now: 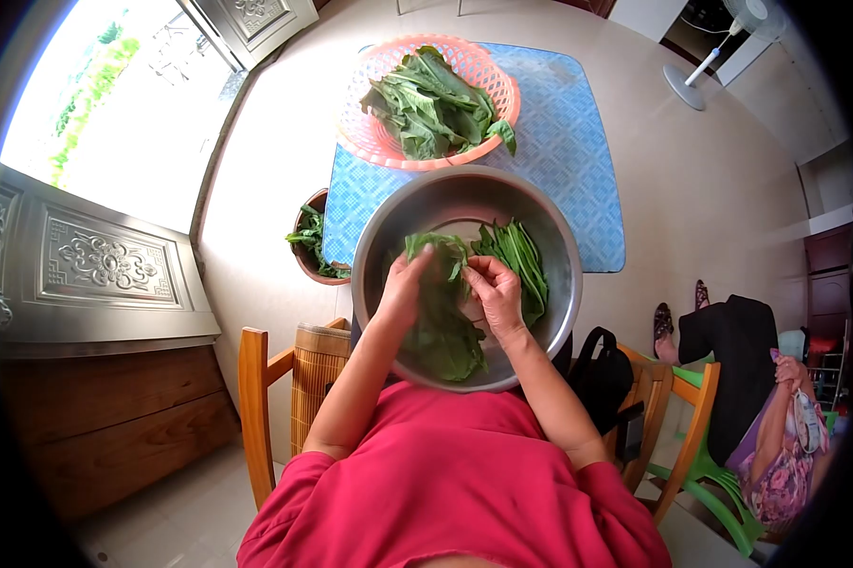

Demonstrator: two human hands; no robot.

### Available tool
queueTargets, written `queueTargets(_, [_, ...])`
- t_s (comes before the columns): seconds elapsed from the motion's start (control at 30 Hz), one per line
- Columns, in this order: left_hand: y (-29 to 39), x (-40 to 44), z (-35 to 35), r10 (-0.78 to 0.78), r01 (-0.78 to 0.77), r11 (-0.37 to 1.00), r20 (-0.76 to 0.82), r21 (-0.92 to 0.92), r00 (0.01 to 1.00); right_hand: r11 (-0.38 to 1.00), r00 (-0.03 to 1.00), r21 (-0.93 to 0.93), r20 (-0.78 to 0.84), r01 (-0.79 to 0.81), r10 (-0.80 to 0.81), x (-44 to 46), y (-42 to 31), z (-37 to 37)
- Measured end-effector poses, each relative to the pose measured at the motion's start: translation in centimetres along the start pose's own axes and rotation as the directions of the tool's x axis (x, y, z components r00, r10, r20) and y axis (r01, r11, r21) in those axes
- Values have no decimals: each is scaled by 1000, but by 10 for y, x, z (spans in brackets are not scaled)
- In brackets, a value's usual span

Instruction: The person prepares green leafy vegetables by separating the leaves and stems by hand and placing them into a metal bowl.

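Pinched by left hand (404, 282) and right hand (496, 293): green leaves (450, 250), over metal bowl (561, 222). Likely light, soft, easily torn; best held gently by thicker end.

my head camera sits above and behind my grip, facing forward and steeply down, near enough that my left hand (401, 282) and right hand (497, 292) fall mid-view; its wide, curved field reaches the door (105, 260) left of them and the fan (703, 64) far ahead, right.
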State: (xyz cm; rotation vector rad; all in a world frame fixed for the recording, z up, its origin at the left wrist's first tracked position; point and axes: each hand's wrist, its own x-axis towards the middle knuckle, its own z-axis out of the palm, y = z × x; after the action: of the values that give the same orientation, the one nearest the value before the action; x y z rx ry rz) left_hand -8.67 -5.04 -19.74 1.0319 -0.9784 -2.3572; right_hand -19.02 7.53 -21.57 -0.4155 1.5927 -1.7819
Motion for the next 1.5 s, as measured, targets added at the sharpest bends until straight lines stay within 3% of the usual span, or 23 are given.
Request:
queueTargets(0.17, [2,-3,3,1,-1,999,6,47,1000,999,1000,49,17,4,-5,0,1,-1])
queueTargets(0.3, [-8,5,-7,5,-5,1000,18,17,1000,969,972,-77,27,234,-233,-2,-1,3])
queueTargets(0.37, [-9,7,-7,-30,29,999,25,15,999,882,904,-201,63,426,-422,-3,-7,5])
queueTargets(0.57, [-6,4,-3,-109,108,994,37,24,993,618,742,-439,197,651,-641,-7,-19,8])
queueTargets(0.77, [-7,3,-5,-126,123,991,56,56,990,589,720,-428,272,685,-639,-11,-17,8])
queueTargets(1.17, [-2,-3,-5,-186,172,955,34,242,982,356,556,-465,420,811,-717,-10,-15,12])
queueTargets(1.5, [-10,2,-8,-91,73,981,91,181,992,343,577,-509,424,789,-698,-9,-18,11])
